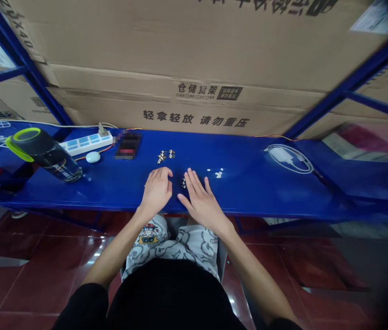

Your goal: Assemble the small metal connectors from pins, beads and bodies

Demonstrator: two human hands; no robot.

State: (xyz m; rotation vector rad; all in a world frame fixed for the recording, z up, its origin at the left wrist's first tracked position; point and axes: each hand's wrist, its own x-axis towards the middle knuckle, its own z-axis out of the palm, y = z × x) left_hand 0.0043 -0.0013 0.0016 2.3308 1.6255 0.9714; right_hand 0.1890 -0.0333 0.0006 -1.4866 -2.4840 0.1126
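Observation:
My left hand [158,187] rests at the front of the blue shelf board [248,192], its fingers curled in; whatever may be inside them is hidden. My right hand [199,197] lies palm down with straight fingers, the thumb a little apart. Beside its fingertips, on the left, is a group of small black-and-white parts [183,183], partly covered by the hand. Behind my left hand lie a small pile of metal-and-white pieces [161,156] and a few similar pieces [172,153] in a row. Several tiny white bits [219,174] are scattered right of my right hand.
A dark bottle [51,153] with a lime-green loop stands on the left. Near it are a power strip [85,144], a white oval object [93,157] and a blurred dark item [128,145]. A white charger with cable [281,155] lies right. Large cardboard [180,55] closes the back.

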